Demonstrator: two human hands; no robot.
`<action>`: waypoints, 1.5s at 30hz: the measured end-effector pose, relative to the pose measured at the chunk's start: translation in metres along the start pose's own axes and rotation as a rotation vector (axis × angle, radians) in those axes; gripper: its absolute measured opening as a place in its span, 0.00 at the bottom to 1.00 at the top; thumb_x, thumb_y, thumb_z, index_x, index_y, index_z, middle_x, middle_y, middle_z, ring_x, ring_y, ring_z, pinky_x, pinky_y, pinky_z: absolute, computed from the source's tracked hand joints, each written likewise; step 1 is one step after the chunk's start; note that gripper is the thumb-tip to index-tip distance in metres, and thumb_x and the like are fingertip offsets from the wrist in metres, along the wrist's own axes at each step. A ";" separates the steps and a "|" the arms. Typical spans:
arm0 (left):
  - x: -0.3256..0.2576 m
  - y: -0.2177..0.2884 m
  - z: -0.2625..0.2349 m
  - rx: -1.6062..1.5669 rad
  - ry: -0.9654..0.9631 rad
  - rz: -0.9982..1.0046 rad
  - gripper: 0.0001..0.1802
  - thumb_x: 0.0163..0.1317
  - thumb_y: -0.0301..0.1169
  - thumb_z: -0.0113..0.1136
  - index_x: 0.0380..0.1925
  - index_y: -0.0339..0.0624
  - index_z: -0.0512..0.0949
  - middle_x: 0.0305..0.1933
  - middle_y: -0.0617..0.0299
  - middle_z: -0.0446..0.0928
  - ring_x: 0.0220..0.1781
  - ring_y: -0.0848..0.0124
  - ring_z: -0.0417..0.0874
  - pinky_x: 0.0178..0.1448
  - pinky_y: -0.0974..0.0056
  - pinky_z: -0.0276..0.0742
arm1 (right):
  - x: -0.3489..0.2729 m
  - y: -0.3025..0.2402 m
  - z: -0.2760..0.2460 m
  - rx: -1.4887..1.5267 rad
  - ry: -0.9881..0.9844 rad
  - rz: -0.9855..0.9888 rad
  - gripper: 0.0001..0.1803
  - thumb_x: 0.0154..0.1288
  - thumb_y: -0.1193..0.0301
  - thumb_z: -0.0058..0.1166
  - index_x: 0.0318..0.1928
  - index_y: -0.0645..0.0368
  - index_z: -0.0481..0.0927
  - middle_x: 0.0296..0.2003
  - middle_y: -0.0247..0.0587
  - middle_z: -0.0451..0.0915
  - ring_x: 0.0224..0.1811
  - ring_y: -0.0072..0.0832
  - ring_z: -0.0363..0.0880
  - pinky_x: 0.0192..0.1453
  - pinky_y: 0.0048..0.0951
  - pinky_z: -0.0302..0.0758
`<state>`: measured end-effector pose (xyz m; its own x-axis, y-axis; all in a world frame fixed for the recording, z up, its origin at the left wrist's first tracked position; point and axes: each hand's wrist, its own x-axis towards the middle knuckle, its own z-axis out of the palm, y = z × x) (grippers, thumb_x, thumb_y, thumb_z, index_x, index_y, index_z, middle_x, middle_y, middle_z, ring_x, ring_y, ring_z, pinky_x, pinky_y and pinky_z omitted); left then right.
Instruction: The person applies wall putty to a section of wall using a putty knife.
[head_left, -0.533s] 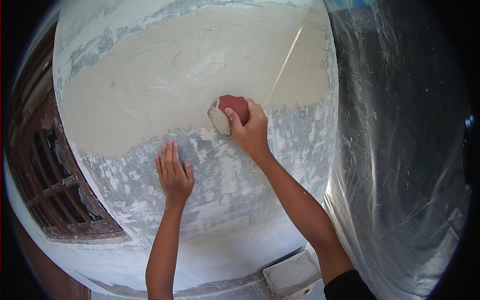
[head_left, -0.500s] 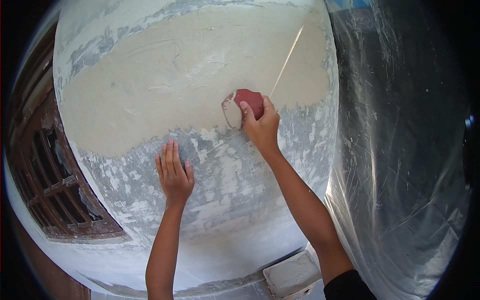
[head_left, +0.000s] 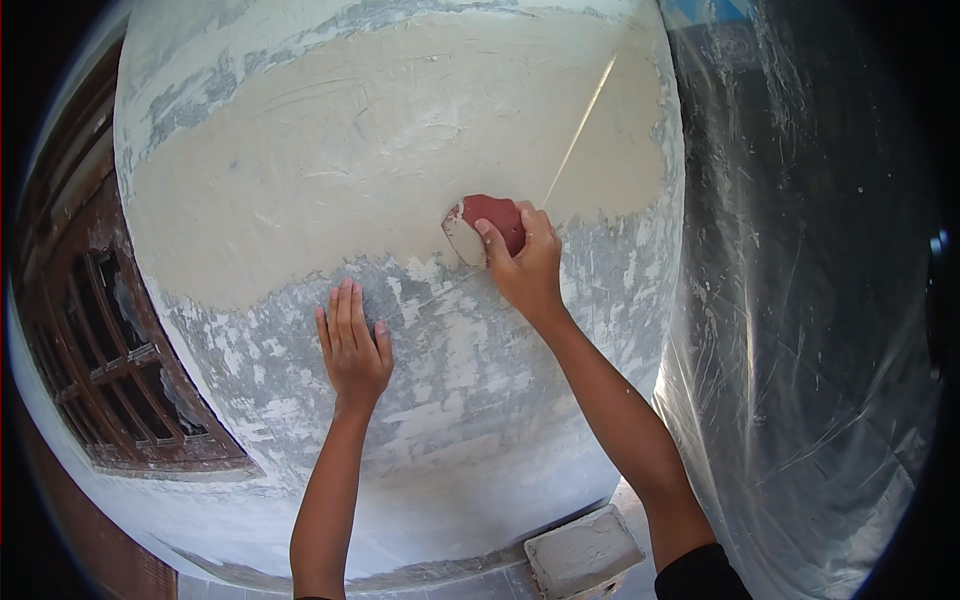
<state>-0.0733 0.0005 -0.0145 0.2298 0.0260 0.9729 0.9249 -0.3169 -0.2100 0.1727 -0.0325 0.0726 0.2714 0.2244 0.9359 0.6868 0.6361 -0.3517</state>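
My right hand (head_left: pixel 525 268) grips a folded piece of reddish-brown sandpaper (head_left: pixel 484 225) and presses it flat against the wall (head_left: pixel 330 170), right at the lower edge of a wide beige plaster patch. My left hand (head_left: pixel 352 345) lies flat on the wall, fingers together and pointing up, on the patchy grey and white surface below that beige band. It holds nothing. The two hands are about a hand's width apart.
A dark wooden window with a grille (head_left: pixel 110 360) sits in the wall at the left. Clear plastic sheeting (head_left: pixel 810 300) hangs down the right side. A flat board coated in pale plaster (head_left: pixel 583 552) lies below, near my right forearm.
My right hand has slid the sandpaper along the plaster edge, up and to the right and then slightly back. My left hand has stayed where it was on the wall.
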 end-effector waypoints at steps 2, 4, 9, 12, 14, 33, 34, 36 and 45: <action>0.001 0.001 -0.001 0.004 0.014 0.003 0.29 0.69 0.32 0.47 0.69 0.34 0.64 0.73 0.52 0.65 0.78 0.57 0.61 0.81 0.46 0.50 | 0.018 0.037 -0.011 0.186 0.213 0.187 0.19 0.66 0.63 0.64 0.47 0.67 0.79 0.42 0.53 0.82 0.40 0.40 0.83 0.47 0.39 0.79; 0.000 0.002 0.000 -0.004 -0.011 0.007 0.30 0.69 0.30 0.47 0.71 0.33 0.60 0.75 0.49 0.61 0.79 0.55 0.58 0.81 0.45 0.47 | 0.032 0.071 -0.045 0.342 0.374 0.421 0.19 0.68 0.64 0.62 0.48 0.68 0.78 0.43 0.49 0.82 0.39 0.35 0.83 0.46 0.36 0.80; 0.002 0.005 -0.002 0.011 -0.004 0.000 0.30 0.69 0.30 0.47 0.71 0.32 0.60 0.75 0.49 0.61 0.79 0.55 0.58 0.81 0.45 0.47 | 0.031 0.050 -0.057 0.432 0.545 0.435 0.19 0.71 0.64 0.60 0.51 0.67 0.75 0.42 0.45 0.82 0.39 0.31 0.82 0.44 0.29 0.79; -0.002 0.004 0.001 0.007 -0.015 -0.002 0.30 0.70 0.30 0.47 0.70 0.32 0.60 0.75 0.49 0.62 0.79 0.55 0.58 0.81 0.45 0.47 | 0.014 -0.001 0.000 0.471 0.187 0.095 0.17 0.67 0.66 0.63 0.47 0.66 0.77 0.38 0.50 0.81 0.39 0.37 0.81 0.45 0.35 0.76; -0.003 0.005 0.009 -0.004 -0.023 -0.003 0.30 0.70 0.30 0.47 0.70 0.32 0.61 0.75 0.49 0.62 0.79 0.54 0.58 0.81 0.45 0.47 | 0.008 -0.020 0.024 0.172 0.017 -0.199 0.19 0.62 0.65 0.65 0.47 0.65 0.78 0.31 0.51 0.74 0.38 0.49 0.74 0.45 0.44 0.70; 0.000 0.005 0.001 0.030 0.014 -0.015 0.29 0.71 0.33 0.46 0.70 0.32 0.63 0.75 0.51 0.63 0.78 0.57 0.59 0.81 0.47 0.49 | 0.022 0.004 -0.001 0.232 0.065 0.006 0.17 0.67 0.65 0.63 0.48 0.64 0.78 0.35 0.50 0.81 0.38 0.42 0.82 0.46 0.40 0.77; 0.000 0.005 0.002 0.030 0.016 -0.019 0.29 0.71 0.33 0.46 0.69 0.32 0.63 0.74 0.51 0.63 0.78 0.57 0.59 0.81 0.47 0.48 | 0.030 0.010 -0.004 0.200 0.131 0.071 0.17 0.66 0.65 0.63 0.48 0.64 0.78 0.36 0.52 0.81 0.38 0.44 0.82 0.46 0.39 0.77; -0.003 0.008 0.002 0.032 0.011 -0.014 0.29 0.71 0.33 0.46 0.70 0.32 0.63 0.75 0.51 0.63 0.79 0.57 0.59 0.81 0.47 0.48 | 0.044 0.036 -0.019 0.290 0.305 0.226 0.18 0.66 0.65 0.63 0.48 0.65 0.78 0.38 0.54 0.82 0.37 0.43 0.83 0.46 0.39 0.78; -0.015 0.022 0.006 -0.004 -0.013 -0.041 0.32 0.71 0.31 0.46 0.72 0.31 0.57 0.76 0.47 0.58 0.79 0.52 0.55 0.81 0.45 0.44 | -0.001 0.133 -0.102 0.643 0.471 0.707 0.15 0.74 0.65 0.56 0.53 0.60 0.75 0.40 0.32 0.80 0.37 0.17 0.77 0.41 0.24 0.75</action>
<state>-0.0544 -0.0011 -0.0340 0.1955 0.0519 0.9793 0.9324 -0.3194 -0.1692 0.3326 -0.0238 0.0229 0.7971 0.4746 0.3734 -0.1762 0.7742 -0.6080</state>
